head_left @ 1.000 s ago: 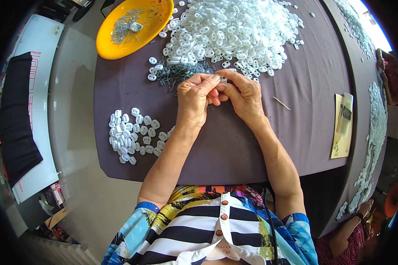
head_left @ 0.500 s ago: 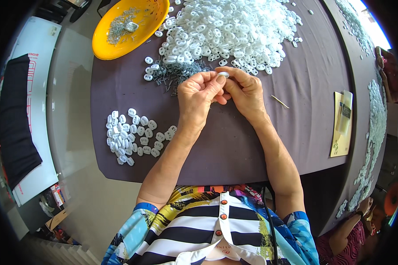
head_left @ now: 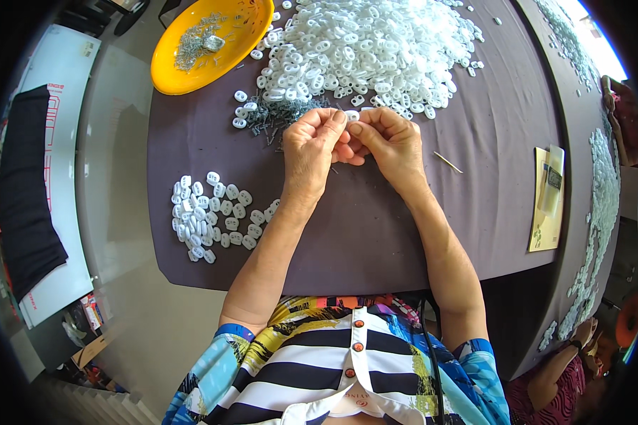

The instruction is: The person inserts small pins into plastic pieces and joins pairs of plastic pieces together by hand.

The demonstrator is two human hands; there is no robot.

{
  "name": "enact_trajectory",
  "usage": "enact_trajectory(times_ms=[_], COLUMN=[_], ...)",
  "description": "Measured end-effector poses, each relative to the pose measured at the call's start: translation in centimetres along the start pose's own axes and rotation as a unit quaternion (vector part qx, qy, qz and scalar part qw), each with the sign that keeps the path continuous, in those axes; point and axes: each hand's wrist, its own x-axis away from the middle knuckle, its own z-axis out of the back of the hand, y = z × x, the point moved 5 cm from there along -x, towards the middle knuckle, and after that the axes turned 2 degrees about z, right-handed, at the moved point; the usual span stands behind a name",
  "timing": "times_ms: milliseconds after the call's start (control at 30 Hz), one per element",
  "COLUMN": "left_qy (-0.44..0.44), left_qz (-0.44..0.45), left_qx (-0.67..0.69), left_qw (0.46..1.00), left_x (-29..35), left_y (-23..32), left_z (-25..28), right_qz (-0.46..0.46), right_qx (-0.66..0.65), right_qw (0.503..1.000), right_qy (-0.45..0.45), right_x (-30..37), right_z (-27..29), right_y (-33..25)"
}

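Between both hands, at the near edge of a large heap of white two-hole cord lock pieces (head_left: 376, 46), a small white cord lock piece (head_left: 351, 115) is pinched. My left hand (head_left: 309, 149) grips it with thumb and fingertips from the left. My right hand (head_left: 391, 147) closes on it from the right, its fingers partly hidden behind the thumb. Just beyond my left hand lies a pile of tiny grey metal pieces (head_left: 283, 111), too fine to tell apart. A separate group of white cord locks (head_left: 202, 219) rests left of my left forearm.
A yellow plate (head_left: 166, 78) with small silvery metal bits stands at the far left. Right of my hands lies a thin pale stick (head_left: 448, 162). Farther right are a tan card (head_left: 544, 230) and a second table strewn with white pieces (head_left: 597, 205). Another person's arm (head_left: 556, 372) shows at lower right.
The white piece has shifted slightly left and turned so that more of its face shows. Both hands have rotated a little around it; the fingers remain closed.
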Motion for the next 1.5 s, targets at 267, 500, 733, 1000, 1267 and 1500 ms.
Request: enact_trajectory(times_ms=[267, 500, 733, 1000, 1267, 1500], left_qy=[-0.020, 0.046, 0.069, 0.055, 0.059, 0.049], left_qz=[-0.067, -0.134, -0.121, -0.089, -0.092, -0.077], left_qx=[-0.079, -0.073, -0.045, -0.040, -0.089, -0.083], left_qw=[0.994, 0.987, 0.989, 0.994, 0.990, 0.992], left_x=[-0.2, 0.4, 0.4, -0.1, 0.0, 0.3], left_y=[0.7, 0.6, 0.1, 0.3, 0.9, 0.6], left_z=[0.0, -0.1, 0.1, 0.4, 0.6, 0.4], right_qz=[-0.003, -0.014, 0.015, -0.007, 0.000, 0.013], right_qx=[0.026, -0.068, -0.068, -0.100, -0.112, -0.101], right_qw=[0.999, 0.997, 0.997, 0.995, 0.994, 0.995], right_qy=[-0.041, -0.044, -0.021, -0.019, -0.019, -0.007], right_x=[0.3, 0.5, 0.7, 0.7, 0.8, 0.8], right_z=[-0.4, -1.6, -1.9, -1.9, -1.9, -1.8], right_y=[-0.7, -0.2, -0.3, 0.2, 0.1, 0.0])
